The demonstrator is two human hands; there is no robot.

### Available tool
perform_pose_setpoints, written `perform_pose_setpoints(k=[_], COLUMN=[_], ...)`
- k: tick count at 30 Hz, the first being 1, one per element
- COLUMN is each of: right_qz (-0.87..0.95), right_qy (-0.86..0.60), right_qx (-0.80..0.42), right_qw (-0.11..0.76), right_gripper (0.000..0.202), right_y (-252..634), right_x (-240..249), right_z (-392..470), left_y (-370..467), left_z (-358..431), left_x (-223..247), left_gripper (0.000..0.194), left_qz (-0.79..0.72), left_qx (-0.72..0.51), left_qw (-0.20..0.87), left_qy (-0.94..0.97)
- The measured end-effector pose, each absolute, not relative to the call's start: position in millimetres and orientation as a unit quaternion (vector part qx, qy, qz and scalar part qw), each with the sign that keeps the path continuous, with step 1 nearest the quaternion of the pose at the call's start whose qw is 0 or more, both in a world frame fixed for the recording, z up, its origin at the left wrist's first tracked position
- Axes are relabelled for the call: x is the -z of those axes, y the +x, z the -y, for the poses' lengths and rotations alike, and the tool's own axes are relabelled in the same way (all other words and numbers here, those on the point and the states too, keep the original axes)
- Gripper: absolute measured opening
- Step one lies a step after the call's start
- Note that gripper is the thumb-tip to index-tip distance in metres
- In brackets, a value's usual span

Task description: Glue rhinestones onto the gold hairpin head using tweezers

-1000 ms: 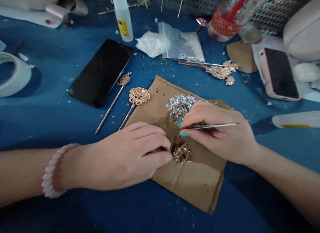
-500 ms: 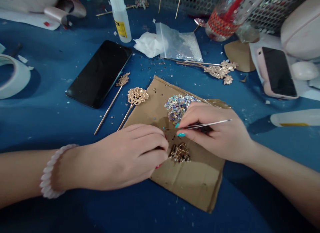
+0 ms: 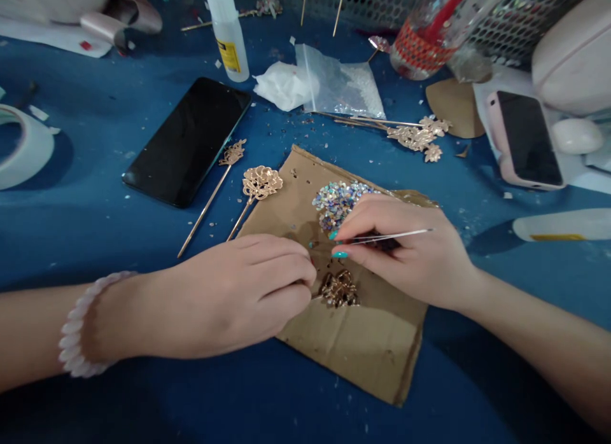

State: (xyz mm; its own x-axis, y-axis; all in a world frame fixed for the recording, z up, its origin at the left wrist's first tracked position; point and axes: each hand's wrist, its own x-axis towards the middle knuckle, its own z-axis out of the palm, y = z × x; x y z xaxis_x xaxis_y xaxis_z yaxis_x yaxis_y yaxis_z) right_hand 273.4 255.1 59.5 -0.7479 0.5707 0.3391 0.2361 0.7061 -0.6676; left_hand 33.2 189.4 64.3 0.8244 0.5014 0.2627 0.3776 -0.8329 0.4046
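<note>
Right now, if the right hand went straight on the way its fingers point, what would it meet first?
Most likely the curled fingers of the bare left hand, across a short gap over the brown cardboard sheet. The right hand, holding thin silver tweezers, points that way; relative heights are unclear.

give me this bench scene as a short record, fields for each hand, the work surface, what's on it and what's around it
left hand: closed, at the stem of a gold flower ornament
right hand: pinching tweezers
work surface: cardboard on a blue table
on cardboard: the ornament, a pile of shiny flakes
left of cardboard: black phone, roll of tape
beyond cardboard: zip bag, crumpled tissue
</note>
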Motion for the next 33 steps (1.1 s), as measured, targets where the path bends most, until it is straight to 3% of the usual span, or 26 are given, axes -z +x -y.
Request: perform_pose_setpoints(k=[18,33], right_qz=[0.882,0.880], right_qy=[-0.235,-0.237], right_qx=[-0.310,-0.318], right_qw=[0.265,0.262], right_gripper=[0.010,0.008], right_y=[274.3,276.0], right_x=[-59.9,-58.1], right_z=[-255.8,-255.9], left_y=[22.4,14.3], left_z=[-192.3,-203.2], left_x=[-63.7,-64.0], left_gripper=[0.023,0.019], left_qz=[-0.198,-0.192], left_qx=[-0.182,-0.162], left_qw=[0.106,0.176], left_qy=[0.957,0.952])
